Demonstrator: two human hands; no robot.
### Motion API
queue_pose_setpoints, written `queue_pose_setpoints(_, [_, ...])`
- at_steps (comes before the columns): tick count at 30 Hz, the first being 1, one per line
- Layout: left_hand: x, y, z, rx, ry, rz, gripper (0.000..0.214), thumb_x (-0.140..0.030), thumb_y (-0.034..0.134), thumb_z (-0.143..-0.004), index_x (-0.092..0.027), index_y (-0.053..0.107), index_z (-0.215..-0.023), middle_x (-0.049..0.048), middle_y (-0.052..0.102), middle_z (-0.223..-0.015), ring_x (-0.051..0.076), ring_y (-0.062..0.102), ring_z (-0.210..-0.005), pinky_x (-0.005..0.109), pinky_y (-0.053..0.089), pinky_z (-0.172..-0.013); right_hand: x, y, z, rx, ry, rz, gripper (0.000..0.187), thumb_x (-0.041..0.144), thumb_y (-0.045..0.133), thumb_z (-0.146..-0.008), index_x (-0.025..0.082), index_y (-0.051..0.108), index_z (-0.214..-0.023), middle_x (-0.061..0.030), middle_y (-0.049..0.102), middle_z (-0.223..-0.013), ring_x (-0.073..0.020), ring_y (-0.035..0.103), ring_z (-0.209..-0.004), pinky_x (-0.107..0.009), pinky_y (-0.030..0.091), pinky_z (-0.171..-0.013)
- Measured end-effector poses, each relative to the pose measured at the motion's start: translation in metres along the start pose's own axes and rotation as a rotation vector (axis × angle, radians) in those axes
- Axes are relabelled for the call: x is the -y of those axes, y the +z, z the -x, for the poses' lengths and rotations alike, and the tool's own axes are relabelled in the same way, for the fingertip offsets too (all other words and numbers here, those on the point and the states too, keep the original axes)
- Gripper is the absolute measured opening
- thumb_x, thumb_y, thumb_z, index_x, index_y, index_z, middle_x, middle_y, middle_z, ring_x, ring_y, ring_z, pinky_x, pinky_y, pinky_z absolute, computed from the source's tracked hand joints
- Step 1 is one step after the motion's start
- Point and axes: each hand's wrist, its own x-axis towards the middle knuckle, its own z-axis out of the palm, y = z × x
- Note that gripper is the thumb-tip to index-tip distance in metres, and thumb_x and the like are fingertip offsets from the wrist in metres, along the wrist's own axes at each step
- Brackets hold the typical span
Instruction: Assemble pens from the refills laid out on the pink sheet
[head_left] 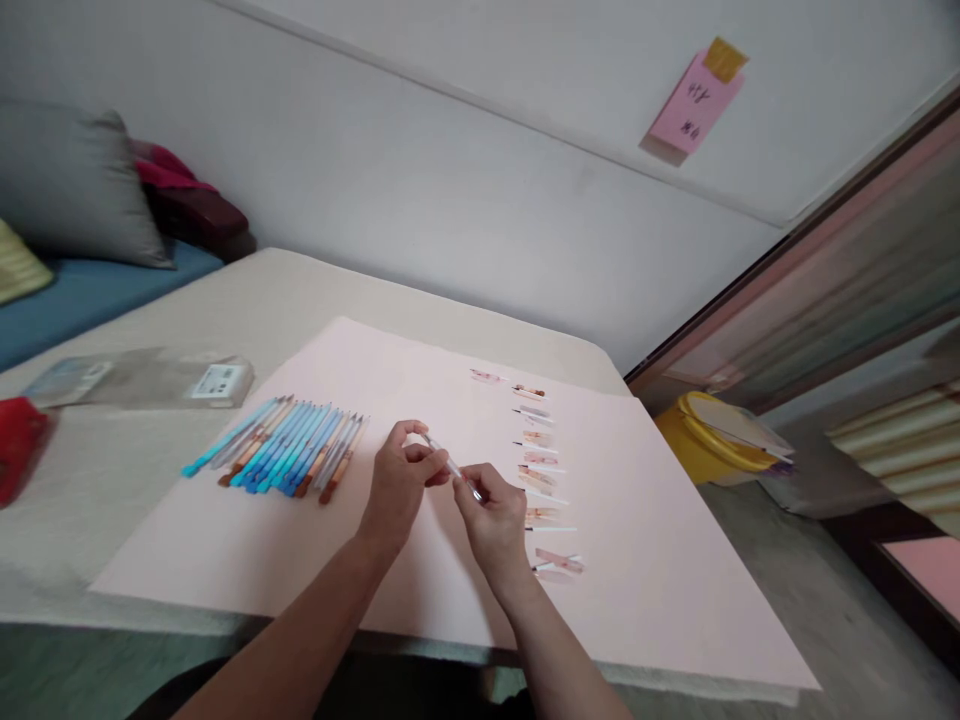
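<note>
Above the pink sheet (660, 560), as the head view showed, a slim pen (453, 467) lay between both hands, its long axis slanting from far left to near right. The left hand (401, 478) pinched its farther part, the right hand (493, 515) its nearer end (both were closed on it).

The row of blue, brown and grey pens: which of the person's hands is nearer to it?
Left. The left hand is a short way right of the row of pens, apart from it; the right hand is farther right, beyond the left.
</note>
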Motion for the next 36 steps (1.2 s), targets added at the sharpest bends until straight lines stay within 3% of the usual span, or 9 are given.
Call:
queue_pose_setpoints(10, [0.0021, -0.0011, -0.0006, -0.003, -0.025, -0.025, 0.042, -0.024, 0.07, -0.062, -0.02, 0.049, -0.098, -0.004, 0.059, -0.061, 0.013, 0.059, -0.06, 0.031, 0.052, -0.067, -0.0047, 0.0014, 0.0009, 0.0, -0.192, 0.217, 0.012, 0.02, 0.051, -0.081, 0.017, 0.06, -0.073, 0.0029, 0.051, -0.055, -0.0087, 0.044, -0.048, -0.02, 0.034, -0.049])
queue_pose_setpoints(13, [0.0012, -0.0014, -0.001, 0.026, -0.026, -0.023, 0.042, -0.023, 0.07, -0.062, -0.02, 0.048, -0.098, -0.0047, 0.058, -0.06, 0.012, 0.058, -0.059, 0.031, 0.052, -0.068, -0.0032, 0.0003, 0.0008, 0.006, -0.139, 0.166, 0.007, 0.021, 0.052, -0.081, 0.018, 0.058, -0.082, 0.0044, 0.052, -0.056, -0.0079, 0.043, -0.046, -0.019, 0.034, -0.048])
queue_pose_setpoints(16, [0.0003, -0.0012, -0.0015, 0.034, -0.027, -0.023, 0.041, -0.024, 0.07, -0.064, -0.02, 0.047, -0.098, -0.0056, 0.057, -0.058, 0.011, 0.057, -0.057, 0.029, 0.051, -0.066, -0.0019, -0.0007, -0.0008, 0.011, -0.062, 0.077, 0.017, 0.022, 0.055, -0.08, 0.018, 0.056, -0.096, 0.0066, 0.051, -0.055, -0.0077, 0.041, -0.044, -0.019, 0.035, -0.047])
queue_pose_setpoints(23, [0.0001, -0.0013, -0.0021, -0.004, -0.042, -0.062, 0.039, -0.028, 0.069, -0.066, -0.02, 0.048, -0.098, -0.0029, 0.06, -0.06, 0.012, 0.058, -0.055, 0.028, 0.05, -0.061, -0.0023, -0.0014, -0.004, 0.077, 0.003, -0.018, 0.012, 0.023, 0.055, -0.08, 0.019, 0.064, -0.086, 0.0043, 0.055, -0.057, -0.0086, 0.046, -0.048, -0.019, 0.036, -0.049])
queue_pose_setpoints(29, [-0.0018, -0.0035, -0.0039, -0.007, -0.037, -0.097, 0.039, -0.031, 0.069, -0.066, -0.02, 0.048, -0.098, -0.0008, 0.063, -0.062, 0.014, 0.06, -0.059, 0.028, 0.05, -0.062, -0.0042, -0.0003, -0.0041, 0.095, 0.014, -0.059, 0.023, 0.025, 0.056, -0.08, 0.017, 0.066, -0.099, -0.0007, 0.064, -0.072, -0.011, 0.052, -0.057, -0.022, 0.041, -0.056])
queue_pose_setpoints(36, [-0.0007, -0.0058, -0.0058, 0.019, -0.03, -0.132, 0.034, -0.029, 0.066, -0.068, -0.02, 0.047, -0.096, -0.0017, 0.063, -0.061, 0.014, 0.061, -0.062, 0.026, 0.048, -0.063, -0.0097, 0.0044, -0.0054, 0.142, 0.206, -0.226, 0.026, 0.026, 0.057, -0.077, 0.016, 0.068, -0.099, 0.0005, 0.062, -0.066, -0.0112, 0.049, -0.055, -0.023, 0.039, -0.054])
